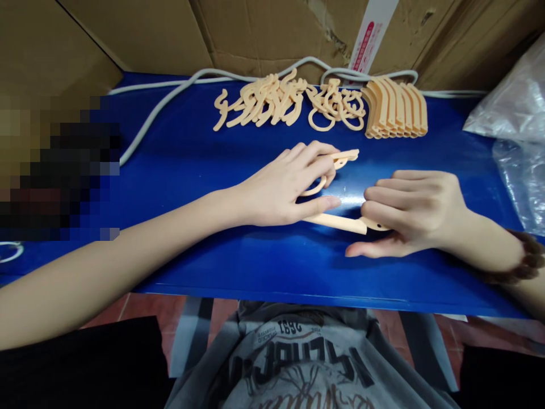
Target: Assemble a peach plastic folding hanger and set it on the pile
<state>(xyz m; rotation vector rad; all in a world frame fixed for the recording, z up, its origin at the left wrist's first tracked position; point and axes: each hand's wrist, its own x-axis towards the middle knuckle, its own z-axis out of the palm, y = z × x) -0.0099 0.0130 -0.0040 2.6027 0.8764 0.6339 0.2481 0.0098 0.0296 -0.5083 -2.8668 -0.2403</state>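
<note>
My left hand [289, 187] is closed over cream plastic pieces that look like folding-hanger parts. A flat arm end [346, 154] sticks out past its fingers, and a curved ring part [314, 188] shows under them. Below its thumb, a long straight plastic arm [336, 222] lies just above or on the table; the palm hides its left end. My right hand [419, 210] has its fingers curled over a cream plastic piece with a hole [377, 225], which meets the right end of that long arm. Most of this piece is hidden by the fingers.
Along the back of the blue table [179, 250] lie a heap of hook-shaped parts [272, 99], a heap of ring parts [336, 108] and a stack of curved arms [395, 108]. A white cable [166, 102] runs behind them. Clear plastic bags [515, 108] are at right.
</note>
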